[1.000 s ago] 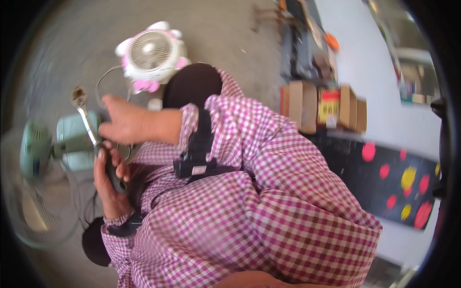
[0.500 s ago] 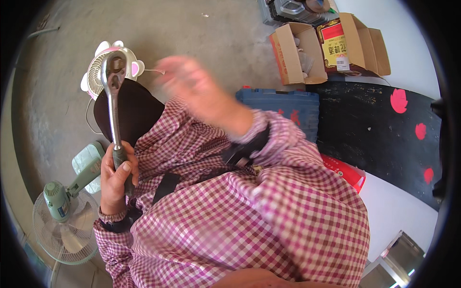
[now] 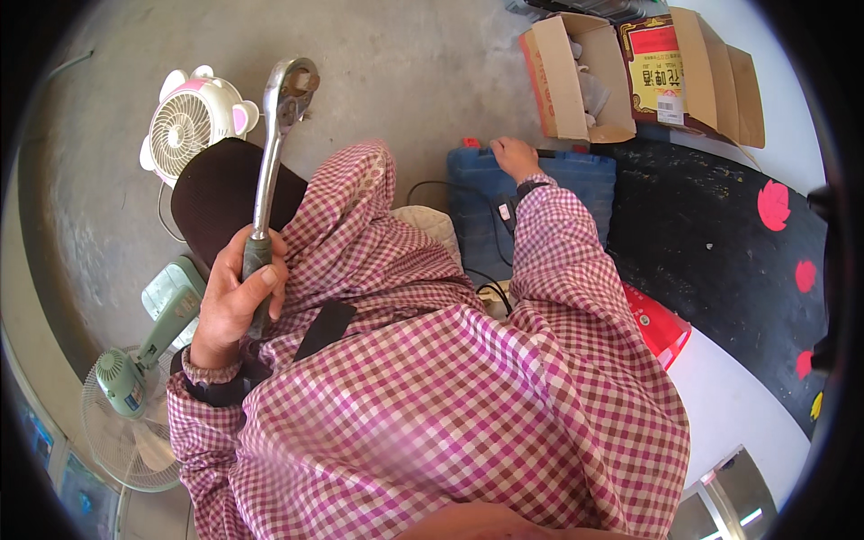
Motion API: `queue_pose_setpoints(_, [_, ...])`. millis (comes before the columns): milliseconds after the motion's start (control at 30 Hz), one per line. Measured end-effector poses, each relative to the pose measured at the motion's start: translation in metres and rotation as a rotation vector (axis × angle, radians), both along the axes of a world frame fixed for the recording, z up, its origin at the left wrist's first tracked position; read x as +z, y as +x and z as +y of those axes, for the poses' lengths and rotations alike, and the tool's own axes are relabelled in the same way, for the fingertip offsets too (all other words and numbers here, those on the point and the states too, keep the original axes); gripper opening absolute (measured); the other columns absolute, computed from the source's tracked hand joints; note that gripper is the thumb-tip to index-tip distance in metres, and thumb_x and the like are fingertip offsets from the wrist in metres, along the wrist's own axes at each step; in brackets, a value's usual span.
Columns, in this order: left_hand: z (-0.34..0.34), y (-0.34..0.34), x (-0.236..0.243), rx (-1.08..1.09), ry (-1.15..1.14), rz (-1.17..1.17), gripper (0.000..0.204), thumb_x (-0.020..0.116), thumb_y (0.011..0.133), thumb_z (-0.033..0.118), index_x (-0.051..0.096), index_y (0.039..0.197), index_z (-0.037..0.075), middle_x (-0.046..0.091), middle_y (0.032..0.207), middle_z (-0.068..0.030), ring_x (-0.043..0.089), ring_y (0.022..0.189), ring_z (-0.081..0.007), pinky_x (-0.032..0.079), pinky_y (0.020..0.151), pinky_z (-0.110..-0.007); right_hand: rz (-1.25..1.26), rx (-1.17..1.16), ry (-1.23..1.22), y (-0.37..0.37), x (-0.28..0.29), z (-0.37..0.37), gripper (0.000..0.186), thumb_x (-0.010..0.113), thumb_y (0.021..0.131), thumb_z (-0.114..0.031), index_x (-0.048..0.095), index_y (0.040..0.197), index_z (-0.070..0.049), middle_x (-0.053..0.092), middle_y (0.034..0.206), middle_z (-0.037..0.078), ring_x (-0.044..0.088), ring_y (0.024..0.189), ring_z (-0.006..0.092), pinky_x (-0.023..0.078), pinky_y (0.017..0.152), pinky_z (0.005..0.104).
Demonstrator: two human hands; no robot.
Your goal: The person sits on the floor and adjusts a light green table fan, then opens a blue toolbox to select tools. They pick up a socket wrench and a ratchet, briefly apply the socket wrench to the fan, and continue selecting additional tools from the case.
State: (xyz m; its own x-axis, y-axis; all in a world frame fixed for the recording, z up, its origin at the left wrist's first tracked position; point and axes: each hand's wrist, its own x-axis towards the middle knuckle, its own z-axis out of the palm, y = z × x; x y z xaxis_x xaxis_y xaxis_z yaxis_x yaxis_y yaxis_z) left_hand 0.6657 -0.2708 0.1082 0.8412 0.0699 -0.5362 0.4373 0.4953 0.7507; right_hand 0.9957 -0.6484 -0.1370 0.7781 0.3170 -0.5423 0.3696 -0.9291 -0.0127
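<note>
My left hand [image 3: 238, 292] is wrapped round the dark grip of a ratchet wrench [image 3: 267, 175]. The chrome shaft rises steeply from my fist, its round head uppermost. Over to the right, my right hand [image 3: 516, 160] is at the far edge of a blue plastic tool case [image 3: 477, 202] with red latches. Its fingers curl over that edge between the latches, and the fingertips are partly hidden. A black cable with a small plug-like piece [image 3: 505, 213] lies across the case, close to my right forearm.
A white and pink fan [image 3: 184, 130] stands on the floor at the far left, with a green fan [image 3: 121, 382] nearer. Open cardboard boxes [image 3: 567, 85] sit at the far right beside a black panel [image 3: 702, 216] with pink shapes. A red bag [image 3: 657, 324] lies near my right side.
My right hand has moved right, from above my lap to the case's far edge. The wrench, still in my left hand, has shifted right in view and leans more.
</note>
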Motion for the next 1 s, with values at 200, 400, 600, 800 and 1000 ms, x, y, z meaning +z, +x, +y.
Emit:
queue_pose_setpoints(200, [-0.002, -0.002, -0.001, -0.025, -0.049, 0.01, 0.037, 0.064, 0.087, 0.023, 0.047, 0.108, -0.002, 0.054, 0.071, -0.0044, 0.051, 0.051, -0.0109, 0.04, 0.05, -0.021, -0.046, 0.197, -0.005, -0.007, 0.011, 0.036, 0.041, 0.049, 0.092, -0.043, 0.069, 0.102, -0.009, 0.066, 0.104, 0.015, 0.06, 0.103, 0.0329, 0.045, 0.09, 0.0443])
queue_pose_setpoints(400, [0.0, -0.014, -0.004, -0.013, -0.061, -0.029, 0.033, 0.063, 0.089, 0.019, 0.047, 0.11, -0.002, 0.054, 0.072, -0.0049, 0.051, 0.051, -0.0113, 0.041, 0.049, -0.022, -0.094, 0.34, 0.239, -0.011, 0.084, 0.053, 0.038, 0.06, 0.087, -0.041, 0.067, 0.099, -0.006, 0.063, 0.098, 0.014, 0.06, 0.097, 0.0327, 0.046, 0.086, 0.0428])
queue_pose_setpoints(600, [-0.006, -0.018, -0.028, 0.047, -0.048, 0.073, 0.035, 0.062, 0.089, 0.023, 0.047, 0.11, -0.001, 0.053, 0.071, -0.0049, 0.05, 0.05, -0.0105, 0.04, 0.047, -0.021, -0.008, 0.455, 0.336, -0.054, 0.148, 0.024, 0.034, 0.074, 0.075, -0.03, 0.062, 0.096, -0.005, 0.059, 0.094, 0.011, 0.058, 0.097, 0.0319, 0.046, 0.085, 0.0429])
queue_pose_setpoints(800, [0.006, -0.05, -0.034, 0.15, 0.023, 0.102, 0.036, 0.061, 0.09, 0.025, 0.046, 0.11, -0.002, 0.052, 0.071, -0.0052, 0.05, 0.049, -0.0111, 0.04, 0.044, -0.021, 0.105, 0.556, 0.234, -0.097, 0.177, 0.019, 0.036, 0.08, 0.063, -0.02, 0.06, 0.091, -0.007, 0.057, 0.094, 0.011, 0.056, 0.098, 0.0325, 0.045, 0.083, 0.0417])
queue_pose_setpoints(1000, [0.02, -0.061, -0.029, 0.18, 0.081, 0.1, 0.035, 0.059, 0.091, 0.024, 0.046, 0.11, -0.002, 0.052, 0.072, -0.0051, 0.05, 0.049, -0.0106, 0.041, 0.044, -0.021, 0.164, 0.702, -0.124, -0.129, 0.183, 0.007, 0.03, 0.08, 0.06, -0.021, 0.066, 0.084, -0.01, 0.061, 0.088, 0.007, 0.059, 0.093, 0.0282, 0.047, 0.077, 0.0413])
